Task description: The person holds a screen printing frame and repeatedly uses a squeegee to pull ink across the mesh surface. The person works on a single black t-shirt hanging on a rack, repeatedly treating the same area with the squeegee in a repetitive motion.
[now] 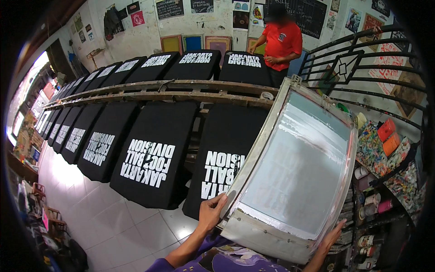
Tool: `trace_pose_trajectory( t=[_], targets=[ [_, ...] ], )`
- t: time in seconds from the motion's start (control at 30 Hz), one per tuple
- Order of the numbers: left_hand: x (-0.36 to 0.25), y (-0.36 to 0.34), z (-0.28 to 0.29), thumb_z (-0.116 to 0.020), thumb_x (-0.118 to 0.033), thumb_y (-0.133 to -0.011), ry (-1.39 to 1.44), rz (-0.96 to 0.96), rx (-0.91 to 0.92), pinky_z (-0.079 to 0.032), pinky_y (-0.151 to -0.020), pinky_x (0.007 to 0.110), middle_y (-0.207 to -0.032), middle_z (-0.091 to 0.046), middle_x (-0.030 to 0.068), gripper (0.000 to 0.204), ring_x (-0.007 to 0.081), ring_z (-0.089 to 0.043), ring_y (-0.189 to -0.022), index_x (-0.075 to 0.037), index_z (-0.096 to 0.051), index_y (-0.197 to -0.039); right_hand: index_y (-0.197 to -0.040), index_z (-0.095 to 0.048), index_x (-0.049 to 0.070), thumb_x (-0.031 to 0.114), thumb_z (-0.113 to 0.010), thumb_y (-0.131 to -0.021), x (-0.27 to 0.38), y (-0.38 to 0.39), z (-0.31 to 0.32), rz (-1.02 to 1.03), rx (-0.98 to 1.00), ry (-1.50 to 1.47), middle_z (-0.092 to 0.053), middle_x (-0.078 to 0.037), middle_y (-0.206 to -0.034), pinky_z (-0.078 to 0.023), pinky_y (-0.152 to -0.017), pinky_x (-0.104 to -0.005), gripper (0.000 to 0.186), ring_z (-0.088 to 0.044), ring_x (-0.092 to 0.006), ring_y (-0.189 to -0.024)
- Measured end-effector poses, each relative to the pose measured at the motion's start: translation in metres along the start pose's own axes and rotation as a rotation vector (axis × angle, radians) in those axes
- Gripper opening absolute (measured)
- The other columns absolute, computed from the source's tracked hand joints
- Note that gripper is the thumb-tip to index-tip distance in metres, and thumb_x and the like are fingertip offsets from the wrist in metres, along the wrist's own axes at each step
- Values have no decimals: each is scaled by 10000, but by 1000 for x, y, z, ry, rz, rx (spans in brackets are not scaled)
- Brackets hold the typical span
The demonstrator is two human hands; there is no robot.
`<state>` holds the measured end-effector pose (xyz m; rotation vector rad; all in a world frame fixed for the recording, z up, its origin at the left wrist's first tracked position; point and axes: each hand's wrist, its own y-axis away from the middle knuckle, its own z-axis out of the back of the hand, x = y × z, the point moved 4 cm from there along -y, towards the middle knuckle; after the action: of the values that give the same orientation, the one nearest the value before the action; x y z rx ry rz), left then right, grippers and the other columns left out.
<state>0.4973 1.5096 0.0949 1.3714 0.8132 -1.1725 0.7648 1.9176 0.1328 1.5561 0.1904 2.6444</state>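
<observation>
A large screen-printing frame (pixel 253 158) tilts in front of me on the right. Its mesh (pixel 290 181) is pale grey, with white ink smeared across the upper part. My left hand (pixel 212 211) grips the lower left edge, thumb on top and the other fingers mostly hidden. Against the lower right edge, my right hand (pixel 331 236) supports the frame, its fingers running along the side. Partly covered by the frame, a black T-shirt (pixel 226 131) with white block lettering lies on a board. Another printed black T-shirt (pixel 158 131) is stretched out to its left.
More printed black shirts line two rows on either side of a long wooden rail (pixel 172 95). Across it stands a person in a red shirt (pixel 282 43). Black metal railings (pixel 376 63) rise at right, above an ink-stained surface (pixel 376 154) and several ink pots (pixel 369 240).
</observation>
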Motion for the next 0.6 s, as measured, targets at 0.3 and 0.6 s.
trace_pose_trajectory(
  t=[0.3,0.6],
  targets=[
    [-7,37,-35,-734,-366,-940,-24,30,-162,-514,-851,272,-1045,-759,140,498,112,-655,-938,47,-702,-1215,-1553,-336,-26,794,-389,-932,-20,-90,-15,82,209,-2,-370,-258,-1568,-305,-1185,-444,1030,-374,-389,-1443],
    [10,81,-44,-742,-412,-921,-75,53,-385,-476,-782,273,-902,-712,77,494,119,-612,-817,6,-737,-1183,-1527,-352,-51,817,-377,-916,-39,-163,-77,142,342,42,-354,-267,-1555,-341,-1155,-489,1061,-372,-398,-1434]
  ],
)
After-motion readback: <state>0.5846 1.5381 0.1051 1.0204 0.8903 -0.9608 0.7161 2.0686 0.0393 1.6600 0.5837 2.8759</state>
